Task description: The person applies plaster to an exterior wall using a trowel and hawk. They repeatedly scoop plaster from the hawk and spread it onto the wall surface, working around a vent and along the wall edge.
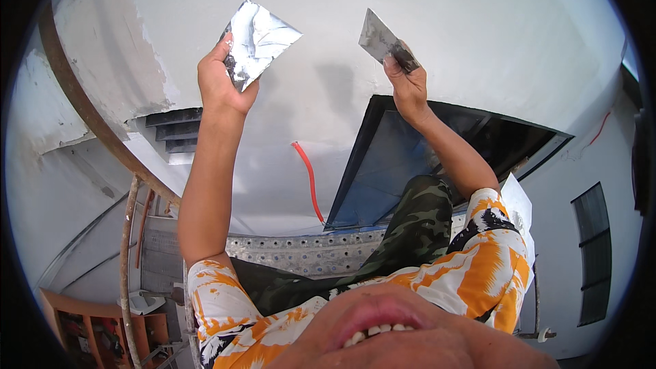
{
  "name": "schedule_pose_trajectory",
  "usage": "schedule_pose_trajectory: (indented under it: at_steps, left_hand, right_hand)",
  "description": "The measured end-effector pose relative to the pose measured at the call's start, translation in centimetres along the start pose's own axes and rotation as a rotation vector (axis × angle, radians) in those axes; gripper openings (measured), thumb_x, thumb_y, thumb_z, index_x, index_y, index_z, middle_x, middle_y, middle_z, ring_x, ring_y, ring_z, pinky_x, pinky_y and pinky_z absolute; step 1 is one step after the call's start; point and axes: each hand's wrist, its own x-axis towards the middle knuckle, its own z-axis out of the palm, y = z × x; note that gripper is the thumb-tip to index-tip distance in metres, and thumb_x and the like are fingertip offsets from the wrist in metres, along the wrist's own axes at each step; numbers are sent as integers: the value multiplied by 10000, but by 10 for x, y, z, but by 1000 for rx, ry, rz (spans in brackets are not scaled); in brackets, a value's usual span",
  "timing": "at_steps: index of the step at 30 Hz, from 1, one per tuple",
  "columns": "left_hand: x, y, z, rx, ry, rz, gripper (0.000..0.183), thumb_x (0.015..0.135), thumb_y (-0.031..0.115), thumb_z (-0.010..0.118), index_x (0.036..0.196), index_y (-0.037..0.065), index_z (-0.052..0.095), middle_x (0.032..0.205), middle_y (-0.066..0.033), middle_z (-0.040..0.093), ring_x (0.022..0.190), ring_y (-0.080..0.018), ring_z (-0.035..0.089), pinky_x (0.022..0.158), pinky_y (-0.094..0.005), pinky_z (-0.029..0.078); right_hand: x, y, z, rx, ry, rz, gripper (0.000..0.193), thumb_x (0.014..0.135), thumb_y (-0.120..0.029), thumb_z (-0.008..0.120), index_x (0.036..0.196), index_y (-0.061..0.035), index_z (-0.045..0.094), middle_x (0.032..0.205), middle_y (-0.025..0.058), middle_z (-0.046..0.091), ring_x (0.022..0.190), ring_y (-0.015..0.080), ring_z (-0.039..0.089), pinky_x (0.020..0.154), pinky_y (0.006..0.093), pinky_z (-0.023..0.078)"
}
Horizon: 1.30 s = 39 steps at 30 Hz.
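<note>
My left hand (227, 85) is raised before the pale wall and closed around the dark edge of a wide putty knife (263, 39). White putty lies in ridges over its blade. Further right, my right hand (410, 89) grips a second, smaller putty knife (377, 35) by its dark handle, with the thumb pressed along it. Its grey blade is smeared and points up and to the left. The two blades are apart, and I cannot tell whether either touches the wall (328, 0).
A red conduit (309, 178) sticks out of the wall below my hands. A dark-framed window (383, 157) opens beneath my right forearm. Under me runs a perforated metal scaffold plank (301, 254). A rusty scaffold pipe (82, 106) curves along the left, near a louvred vent (174, 130).
</note>
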Motion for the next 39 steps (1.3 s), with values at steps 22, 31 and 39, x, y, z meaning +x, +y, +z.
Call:
schedule_pose_trajectory:
  at_steps: [22, 31, 39]
  left_hand:
    - [-9, 9, 11, 9, -115, 218, 376, 1006, 92, 511, 1330, -98, 504, 1263, -174, 615, 1123, -288, 646, 938, -427, 552]
    - [0, 40, 1, 5, -99, 383, 396, 986, 101, 562, 1334, -84, 527, 1283, -158, 619, 1145, -293, 635, 956, -434, 539]
    - [-5, 52, -2, 41, -98, 448, 335, 947, 114, 603, 1225, -72, 601, 1173, -141, 658, 1039, -261, 683, 848, -391, 576]
  right_hand:
    - [75, -145, 3, -1161, -698, -485, 484, 846, 80, 641, 1167, -264, 752, 1130, -35, 740, 1041, 183, 652, 906, 351, 514]
    - [307, -92, -77, -1314, 264, -724, 334, 1035, -115, 450, 1289, 30, 611, 1354, 243, 609, 1261, 460, 550, 1122, 582, 356]
    - [282, -50, -58, -1552, 313, -970, 419, 872, -73, 550, 1283, -100, 625, 1238, 81, 664, 997, 355, 648, 870, 503, 506]
